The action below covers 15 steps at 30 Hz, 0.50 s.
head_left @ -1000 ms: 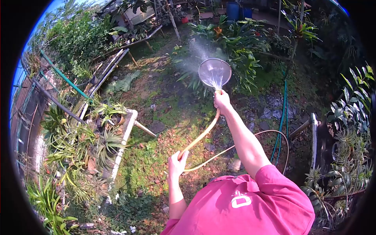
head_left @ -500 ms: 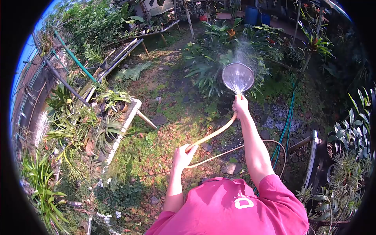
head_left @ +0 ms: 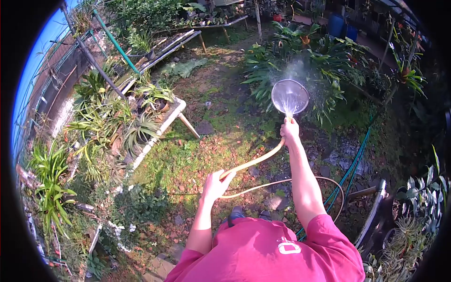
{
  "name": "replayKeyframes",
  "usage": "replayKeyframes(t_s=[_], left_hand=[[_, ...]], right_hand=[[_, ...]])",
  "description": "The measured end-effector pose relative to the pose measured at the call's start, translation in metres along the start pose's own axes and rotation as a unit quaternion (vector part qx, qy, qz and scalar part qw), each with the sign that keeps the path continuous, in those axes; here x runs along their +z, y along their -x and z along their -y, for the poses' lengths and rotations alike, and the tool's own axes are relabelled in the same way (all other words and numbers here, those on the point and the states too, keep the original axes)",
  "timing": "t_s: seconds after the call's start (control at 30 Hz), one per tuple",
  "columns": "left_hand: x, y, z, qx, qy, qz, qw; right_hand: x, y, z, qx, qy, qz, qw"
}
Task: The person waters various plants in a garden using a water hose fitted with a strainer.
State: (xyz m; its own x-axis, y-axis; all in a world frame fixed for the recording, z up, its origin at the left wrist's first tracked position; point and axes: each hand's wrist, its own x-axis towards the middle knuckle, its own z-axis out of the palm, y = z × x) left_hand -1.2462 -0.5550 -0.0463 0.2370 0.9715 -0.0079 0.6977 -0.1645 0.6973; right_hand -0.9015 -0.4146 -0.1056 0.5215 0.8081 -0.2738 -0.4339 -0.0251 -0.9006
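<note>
My right hand, stretched out ahead, is closed around the end of a yellow garden hose. Just past that fist is a round, dark-rimmed, mesh-like disc; water fans out across it and drifts off as fine mist. How the disc joins the hose is hidden by my fingers. Lower and to the left, my left hand wraps round the same hose farther back. From there the hose trails behind my hand and loops along the ground on the right. Large leafy plants stand beyond the spray.
Benches of potted plants line the left, with a white-edged bench corner jutting out. A teal hose lies along the right, near another bench. Blue barrels stand at the back. Mossy, stony ground lies between.
The view has turned slightly left and tilted down, so the plants and benches sit farther right and my shoes now show. Both hands keep hold of the hose while water sprays.
</note>
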Motion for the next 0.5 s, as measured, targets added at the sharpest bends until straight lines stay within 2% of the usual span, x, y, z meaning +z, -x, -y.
replayKeyframes(t_s=[0.3, 0.5], left_hand=[[-0.015, 0.0, 0.031, 0.011, 0.025, -0.018, 0.999], [-0.036, -0.007, 0.055, 0.029, 0.021, -0.003, 0.999]], right_hand=[[0.021, 0.002, -0.015, -0.003, 0.018, 0.013, 1.0], [0.043, 0.011, -0.025, -0.026, 0.004, -0.039, 0.999]])
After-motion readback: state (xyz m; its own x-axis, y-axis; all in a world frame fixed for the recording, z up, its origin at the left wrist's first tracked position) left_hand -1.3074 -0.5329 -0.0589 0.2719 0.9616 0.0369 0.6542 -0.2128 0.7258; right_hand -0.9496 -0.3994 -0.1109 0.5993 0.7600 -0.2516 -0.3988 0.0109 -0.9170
